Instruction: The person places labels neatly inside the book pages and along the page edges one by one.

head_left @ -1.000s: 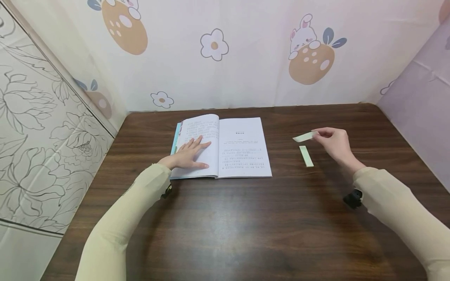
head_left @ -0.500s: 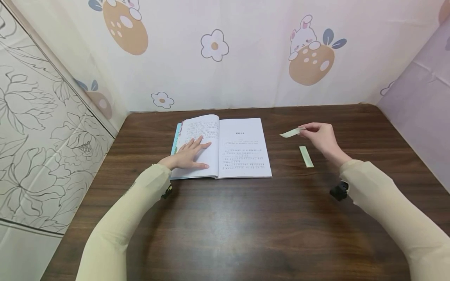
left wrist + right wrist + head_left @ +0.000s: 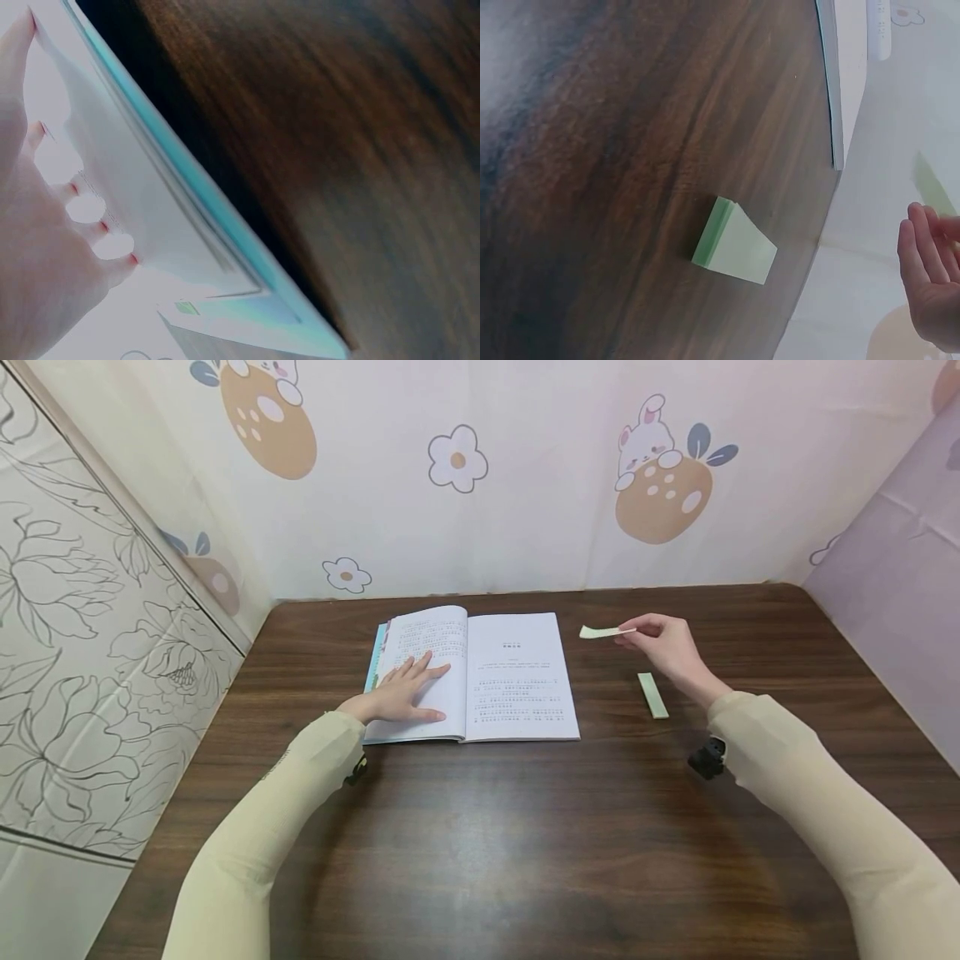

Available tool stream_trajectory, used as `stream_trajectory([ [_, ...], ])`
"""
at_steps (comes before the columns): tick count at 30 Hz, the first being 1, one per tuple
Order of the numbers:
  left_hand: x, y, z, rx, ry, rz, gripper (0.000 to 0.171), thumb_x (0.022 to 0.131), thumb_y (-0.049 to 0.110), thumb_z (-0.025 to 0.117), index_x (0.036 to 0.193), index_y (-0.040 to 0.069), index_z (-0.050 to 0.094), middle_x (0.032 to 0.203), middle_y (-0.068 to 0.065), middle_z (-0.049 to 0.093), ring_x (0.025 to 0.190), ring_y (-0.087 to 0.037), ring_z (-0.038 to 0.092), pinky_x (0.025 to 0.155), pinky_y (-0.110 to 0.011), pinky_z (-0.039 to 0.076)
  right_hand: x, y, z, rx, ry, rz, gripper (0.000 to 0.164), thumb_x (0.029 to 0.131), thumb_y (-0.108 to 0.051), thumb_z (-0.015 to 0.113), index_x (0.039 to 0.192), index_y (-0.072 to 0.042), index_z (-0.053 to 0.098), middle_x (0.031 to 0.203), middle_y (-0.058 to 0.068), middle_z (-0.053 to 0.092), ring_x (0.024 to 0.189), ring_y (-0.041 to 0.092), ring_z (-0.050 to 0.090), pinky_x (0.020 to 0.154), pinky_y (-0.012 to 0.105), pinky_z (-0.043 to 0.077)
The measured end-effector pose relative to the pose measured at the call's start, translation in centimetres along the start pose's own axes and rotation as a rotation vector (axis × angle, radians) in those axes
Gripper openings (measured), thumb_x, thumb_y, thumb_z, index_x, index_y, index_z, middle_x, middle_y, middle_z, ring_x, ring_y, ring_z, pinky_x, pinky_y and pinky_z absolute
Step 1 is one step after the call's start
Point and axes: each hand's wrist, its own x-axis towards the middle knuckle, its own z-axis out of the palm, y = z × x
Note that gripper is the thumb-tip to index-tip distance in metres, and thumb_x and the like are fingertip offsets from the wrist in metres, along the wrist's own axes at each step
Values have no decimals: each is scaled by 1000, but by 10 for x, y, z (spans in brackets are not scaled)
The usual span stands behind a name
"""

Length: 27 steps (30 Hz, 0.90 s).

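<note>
An open book (image 3: 517,652) with printed pages lies on the table. My left hand (image 3: 397,696) rests on its left page with straight, spread fingers, which the left wrist view shows against the paper. To the right of the book, my right hand (image 3: 666,647) pinches one end of a pale green sticky note strip (image 3: 602,632) between thumb and fingers. The strip is raised above the table, its free end curling up near the book's right edge. Below that hand a pad of the same green sticky notes (image 3: 653,696) lies on the wood, seen end-on in the right wrist view (image 3: 739,244).
The dark brown wooden table (image 3: 480,835) runs back to a wall covering (image 3: 540,510) printed with flowers and rabbits. On the left stands a white panel (image 3: 82,635) with line-drawn flowers.
My right hand has moved left and slightly away from me, carrying the green strip from above the pad toward the book's right edge. The left hand and book have stayed put.
</note>
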Motion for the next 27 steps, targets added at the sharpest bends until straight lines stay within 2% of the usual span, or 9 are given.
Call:
stream_trajectory([
  [6,1,0,1,7,1,-6,82,79,55,54,143,28,11,148,-9,-12,132,-38,-9,102,-55,1,5,-4,2,-140,-25,64,29,84,-18,60,105,2,59,87,2,68,75,1,61,75,25,46],
  [10,1,0,0,10,4,-3,81,79,55,54,143,28,11,148,-9,-11,132,-38,-9,102,-56,2,12,-5,6,-131,-30,80,35,83,-27,62,104,1,59,88,2,68,75,1,62,79,31,46],
  [17,1,0,-1,10,-1,-9,81,80,54,54,143,28,11,148,-9,-11,132,-37,-9,102,-55,2,28,-9,17,-66,-9,67,27,87,-12,55,102,9,58,91,14,67,71,3,63,74,29,50],
  [21,1,0,-1,10,-3,-10,81,80,54,54,143,28,11,148,-9,-11,132,-37,-9,102,-56,2,34,-12,24,-53,1,91,25,87,-7,54,103,11,57,98,23,63,70,3,63,77,33,49],
  [27,1,0,0,16,3,-5,81,79,54,54,143,28,11,148,-9,-10,132,-37,-9,102,-56,3,41,-11,31,-50,-8,143,25,88,-7,51,108,8,55,102,24,61,81,13,64,81,35,47],
])
